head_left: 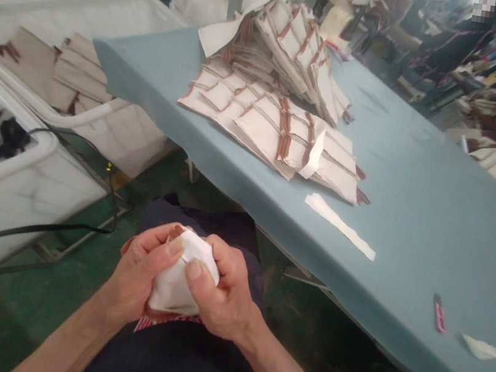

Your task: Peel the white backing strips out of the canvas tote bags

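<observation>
Over my lap, a white cloth piece point(174, 290) with a brown edge is bunched between both hands. My left hand point(140, 269) pinches its left side, the thumb lying on top near a small brown tab point(176, 231). On the other side my right hand point(226, 288) grips the cloth, its thumb pressing from above and its fingers curled behind. A red-and-white striped part point(162, 324) shows under the lower edge. The fingers beneath the cloth are mostly hidden.
A blue-covered table point(431, 238) holds stacked cream fabric pieces point(258, 119) with brown straps, a white strip point(339, 226), a pink-handled cutter point(439, 315) and a cloth scrap point(480, 348). White bins point(129, 137) stand at left; a black cable point(50, 228) hangs near them.
</observation>
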Demonstrator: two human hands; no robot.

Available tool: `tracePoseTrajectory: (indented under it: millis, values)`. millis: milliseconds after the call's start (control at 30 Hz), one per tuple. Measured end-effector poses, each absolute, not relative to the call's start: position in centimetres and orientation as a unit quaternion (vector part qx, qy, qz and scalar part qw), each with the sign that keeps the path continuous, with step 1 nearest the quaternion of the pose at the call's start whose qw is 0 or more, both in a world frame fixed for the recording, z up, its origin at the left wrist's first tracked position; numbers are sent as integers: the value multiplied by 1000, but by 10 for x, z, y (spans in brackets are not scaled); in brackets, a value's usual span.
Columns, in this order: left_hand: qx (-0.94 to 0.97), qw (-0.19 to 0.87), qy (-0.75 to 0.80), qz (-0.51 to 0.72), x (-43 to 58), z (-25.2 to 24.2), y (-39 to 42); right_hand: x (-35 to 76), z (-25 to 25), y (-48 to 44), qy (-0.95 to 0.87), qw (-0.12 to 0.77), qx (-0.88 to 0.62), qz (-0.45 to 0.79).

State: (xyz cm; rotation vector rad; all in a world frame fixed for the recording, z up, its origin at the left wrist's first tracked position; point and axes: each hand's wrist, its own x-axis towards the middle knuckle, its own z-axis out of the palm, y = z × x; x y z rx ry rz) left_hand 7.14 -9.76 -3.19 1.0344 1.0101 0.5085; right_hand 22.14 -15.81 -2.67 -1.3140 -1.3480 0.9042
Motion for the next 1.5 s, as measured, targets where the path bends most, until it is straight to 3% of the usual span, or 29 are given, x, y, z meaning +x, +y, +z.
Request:
tracePoseTrajectory:
  millis: [100,300,400,533,867,1233,1500]
  values:
    - [514,696,436,248,55,-30,-95,226,-26,-161,-607,493,-530,328]
    - [699,498,436,270,35,-16,-101,231,-22,-172,-631,495,-542,249]
    - [725,481,431,239,35,-15,-107,231,-21,-178,-620,490,-563,242]
    - [740,436,445,252,37,-17,-111,236,-14,-185,-638,513,-560,129]
    - [779,446,370,239,48,-18,-105,238,20,-186,-688,434,-578,61]
    - [766,473,382,209,51,-23,-108,228,1,-202,-713,282,-632,108]
    - [809,462,277,235,62,-10,-104,242,37,-183,-806,30,-548,224]
